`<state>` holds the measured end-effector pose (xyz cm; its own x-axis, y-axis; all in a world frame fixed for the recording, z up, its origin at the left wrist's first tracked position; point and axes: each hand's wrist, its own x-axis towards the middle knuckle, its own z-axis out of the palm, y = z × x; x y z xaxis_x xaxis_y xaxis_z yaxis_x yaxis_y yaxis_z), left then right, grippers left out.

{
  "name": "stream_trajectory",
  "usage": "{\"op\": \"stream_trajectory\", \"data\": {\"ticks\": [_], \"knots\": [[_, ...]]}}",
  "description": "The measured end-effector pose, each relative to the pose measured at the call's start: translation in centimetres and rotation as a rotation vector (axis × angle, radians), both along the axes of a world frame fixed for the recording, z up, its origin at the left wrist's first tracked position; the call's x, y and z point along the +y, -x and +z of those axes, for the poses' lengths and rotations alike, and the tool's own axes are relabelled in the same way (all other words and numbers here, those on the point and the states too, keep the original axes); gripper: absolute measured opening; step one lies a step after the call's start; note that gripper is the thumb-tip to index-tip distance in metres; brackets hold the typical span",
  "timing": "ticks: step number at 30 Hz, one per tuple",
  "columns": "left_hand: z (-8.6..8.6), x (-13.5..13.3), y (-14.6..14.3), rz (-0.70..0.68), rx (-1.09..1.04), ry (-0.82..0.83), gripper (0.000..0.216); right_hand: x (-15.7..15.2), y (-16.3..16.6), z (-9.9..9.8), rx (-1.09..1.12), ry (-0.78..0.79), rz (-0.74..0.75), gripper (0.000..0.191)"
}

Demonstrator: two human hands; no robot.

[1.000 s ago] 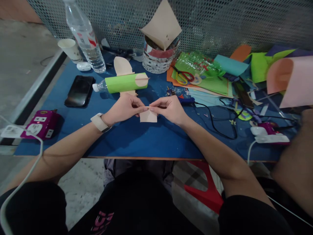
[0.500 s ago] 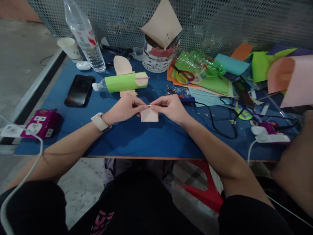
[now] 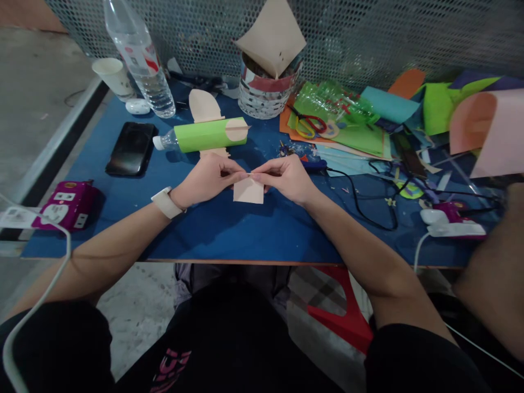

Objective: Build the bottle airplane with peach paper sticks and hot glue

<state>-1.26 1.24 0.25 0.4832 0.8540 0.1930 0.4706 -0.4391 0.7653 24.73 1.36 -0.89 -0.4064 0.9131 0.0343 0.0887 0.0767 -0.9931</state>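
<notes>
Between my two hands hangs a small cream-coloured piece of paper [image 3: 249,192], its top edge pinched by both. My left hand [image 3: 210,177] grips the upper left part between thumb and fingers; a white band circles that wrist. My right hand [image 3: 285,177] pinches the same edge from the right, thumbs almost meeting. Just beyond lies a plastic bottle wrapped in green paper [image 3: 200,136], on its side with its white cap to the left. Cream paper wings stick out from the wrapped bottle, and my left hand partly hides the nearer one.
To the left are a black phone [image 3: 131,149], a purple power adapter [image 3: 67,204], a water bottle [image 3: 143,60] and a paper cup [image 3: 112,79]. Behind stands a woven basket [image 3: 266,98]. Rightward lie scissors [image 3: 309,125], coloured papers [image 3: 368,142] and a black cable [image 3: 356,202]. Another person's arm [image 3: 495,256] shows far right.
Both hands keep their pinch on the paper. The paper has turned slightly, its lower edge now tilting down to the right. The whole view has shifted a little.
</notes>
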Motion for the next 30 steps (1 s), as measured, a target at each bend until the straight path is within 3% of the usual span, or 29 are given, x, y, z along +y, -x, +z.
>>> {"op": "stream_trajectory", "data": {"ticks": [9,30], "knots": [[0.20,0.10,0.02,-0.018,0.013,0.011,0.046,0.01,-0.04,-0.17,-0.019,-0.007,-0.010,0.049],[0.70,-0.32,0.06,-0.036,-0.058,0.163,0.029,0.21,0.02,-0.46,0.016,0.021,0.002,0.050]]}}
